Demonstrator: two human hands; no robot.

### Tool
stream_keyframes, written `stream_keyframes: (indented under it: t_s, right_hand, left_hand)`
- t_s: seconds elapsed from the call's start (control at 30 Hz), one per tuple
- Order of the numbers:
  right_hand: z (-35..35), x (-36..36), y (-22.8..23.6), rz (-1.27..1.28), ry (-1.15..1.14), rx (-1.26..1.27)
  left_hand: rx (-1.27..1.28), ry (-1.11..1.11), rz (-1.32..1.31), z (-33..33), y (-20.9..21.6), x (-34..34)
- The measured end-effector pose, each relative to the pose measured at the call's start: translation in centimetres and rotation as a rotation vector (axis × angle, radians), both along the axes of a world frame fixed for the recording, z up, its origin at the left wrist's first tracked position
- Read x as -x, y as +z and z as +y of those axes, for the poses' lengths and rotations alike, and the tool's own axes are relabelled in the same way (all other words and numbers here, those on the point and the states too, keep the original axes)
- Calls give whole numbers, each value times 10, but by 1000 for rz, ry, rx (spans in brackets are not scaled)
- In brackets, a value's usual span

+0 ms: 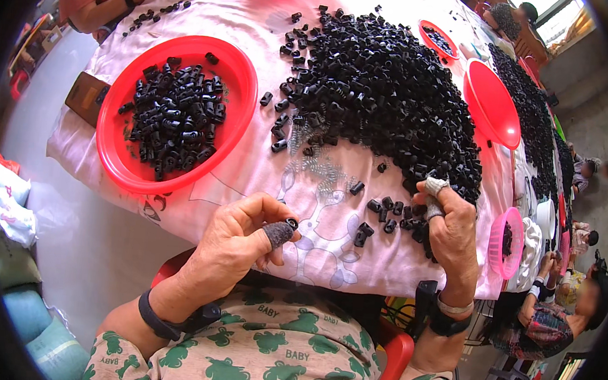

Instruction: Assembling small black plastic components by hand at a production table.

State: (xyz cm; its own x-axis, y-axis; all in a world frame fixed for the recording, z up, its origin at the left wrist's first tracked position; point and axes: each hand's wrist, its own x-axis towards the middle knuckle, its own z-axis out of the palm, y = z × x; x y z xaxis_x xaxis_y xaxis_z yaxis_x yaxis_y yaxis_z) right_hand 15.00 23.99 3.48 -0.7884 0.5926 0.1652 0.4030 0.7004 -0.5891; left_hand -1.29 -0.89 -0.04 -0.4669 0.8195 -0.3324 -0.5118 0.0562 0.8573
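My left hand [242, 236] pinches a small black plastic cord lock piece [291, 223] between its fingers, above the near table edge. Dark grey wrap covers its thumb. At the near right end of a large heap of black plastic pieces [387, 83], my right hand [453, 227] has its fingertips curled in among the parts. Pale wrap covers two of its digits; what they grip, if anything, is hidden. Small metal springs [322, 171] lie scattered between the hands and the heap. Several loose black pieces [386, 209] sit left of my right hand.
A red basin [246, 110] at left holds many black cord locks. Toward the right stand a red tray [493, 107] and a pink basket [496, 233]. A brown case [85, 100] lies by the left table edge. Other people sit around the cloth-covered table.
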Motion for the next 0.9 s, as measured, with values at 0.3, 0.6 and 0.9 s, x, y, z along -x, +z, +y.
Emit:
stream_keyframes:
  t_s: [0.3,0.6,0.9]
  right_hand:
    - [5,45,-11,-49,158,-141]
    - [1,29,3,-158,132,-225]
    - [-4,39,-9,-114,182,-317]
  left_hand:
    - [0,1,-16,0,0,1]
    - [6,7,-10,0,4,1]
    - [17,-5,-11,1,3,-2]
